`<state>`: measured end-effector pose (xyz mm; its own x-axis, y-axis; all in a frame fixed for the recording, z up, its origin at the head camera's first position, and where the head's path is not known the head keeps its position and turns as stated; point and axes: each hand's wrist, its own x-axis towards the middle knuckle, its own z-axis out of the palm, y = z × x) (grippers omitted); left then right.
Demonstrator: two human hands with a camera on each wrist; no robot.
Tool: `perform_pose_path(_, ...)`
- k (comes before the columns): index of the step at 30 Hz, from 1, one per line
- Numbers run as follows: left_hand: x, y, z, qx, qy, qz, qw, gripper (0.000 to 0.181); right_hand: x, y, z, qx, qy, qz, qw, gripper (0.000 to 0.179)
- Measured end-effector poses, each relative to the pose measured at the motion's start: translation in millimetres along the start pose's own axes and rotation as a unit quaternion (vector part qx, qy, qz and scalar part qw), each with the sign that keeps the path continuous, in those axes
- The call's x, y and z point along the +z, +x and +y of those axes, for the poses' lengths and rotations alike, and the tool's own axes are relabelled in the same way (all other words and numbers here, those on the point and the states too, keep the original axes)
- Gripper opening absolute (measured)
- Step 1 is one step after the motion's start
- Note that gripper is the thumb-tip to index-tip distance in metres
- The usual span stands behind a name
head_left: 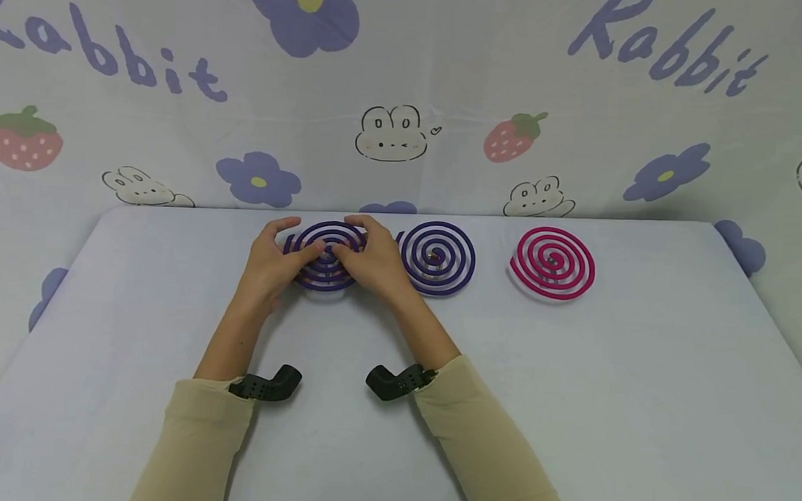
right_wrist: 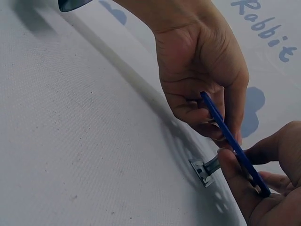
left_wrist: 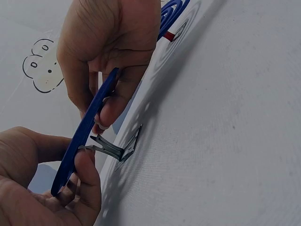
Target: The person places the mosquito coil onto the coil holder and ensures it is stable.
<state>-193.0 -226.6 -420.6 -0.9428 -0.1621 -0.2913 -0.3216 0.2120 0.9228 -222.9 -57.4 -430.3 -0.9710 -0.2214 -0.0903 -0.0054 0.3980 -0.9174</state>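
Note:
Both hands pinch the leftmost dark blue mosquito coil [head_left: 327, 282] between thumbs on top and fingers beneath. My left hand [head_left: 272, 257] holds its left side, and my right hand [head_left: 376, 258] holds its right side, the thumbs almost meeting at the centre. Under the coil, a small metal stand [left_wrist: 112, 149] rises from the table, its top at the coil's middle among the fingertips. Whether the coil is fixed on the stand is hidden by the fingers. In the left wrist view the coil [left_wrist: 84, 134] is tilted, seen nearly edge-on.
Just right of my right hand, a second dark blue coil [head_left: 437, 290] sits raised on its stand. Farther right is a pink coil [head_left: 553, 294], also raised. All stand near the back edge of the white table [head_left: 634, 406], before a printed cloth backdrop [head_left: 447, 75].

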Motion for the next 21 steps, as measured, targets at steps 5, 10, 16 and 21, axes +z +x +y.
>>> perform_pose_path(5, -0.5, -0.1, -0.6, 0.006, 0.000, 0.002, 1.0000, 0.076, 0.4, 0.2, -1.3, -0.011, -0.010, 0.007, 0.9999, 0.052)
perform_pose_path(10, -0.2, 0.7, -1.6, 0.008, 0.008, 0.003, 0.9999, 0.073, 1.3, 1.1, -0.4, -0.006, -0.014, 0.002, 0.9999, 0.052)
perform_pose_path(16, -0.4, 0.6, -2.2, 0.011, 0.015, -0.001, 0.9998, 0.073, 0.6, 1.5, 0.9, -0.002, -0.007, -0.002, 1.0000, 0.052)
perform_pose_path(21, 0.2, 0.1, -2.8, 0.006, 0.018, -0.005, 0.9998, 0.073, 0.4, 0.9, 1.5, 0.002, -0.003, -0.005, 1.0000, 0.051)
